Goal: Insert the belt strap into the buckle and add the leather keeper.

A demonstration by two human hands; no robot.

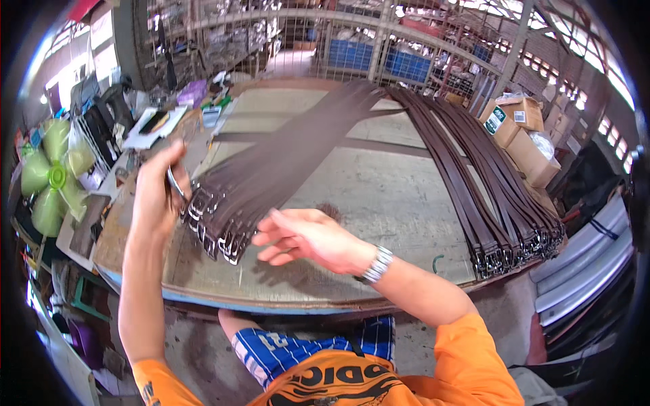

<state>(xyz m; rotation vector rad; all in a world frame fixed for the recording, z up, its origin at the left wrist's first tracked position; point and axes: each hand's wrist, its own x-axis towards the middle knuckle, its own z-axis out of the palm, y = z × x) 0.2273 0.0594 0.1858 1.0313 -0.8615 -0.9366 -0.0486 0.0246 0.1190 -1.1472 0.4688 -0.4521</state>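
A thick bundle of dark brown belts (281, 145) lies slantwise over the table, its shiny metal buckles (218, 227) gathered at the near left end. Just left of those buckles, my left hand (161, 186) is closed around a thin, curved, shiny metal piece (176, 183), whose kind I cannot make out. My right hand (301, 238) hovers at the right side of the buckle end, palm turned toward it, fingers apart and holding nothing. More brown belts (467, 183) lie at the right in long rows, their buckles (518, 254) close to the near right corner.
The worn table (399, 203) has a blue front edge. On its surface lies a small green strip (437, 262). Cardboard boxes (521, 125) stand at the far right, silvery rolls (582, 247) beside the table. Leftward is a green fan (56, 177); wire mesh (284, 40) rises behind.
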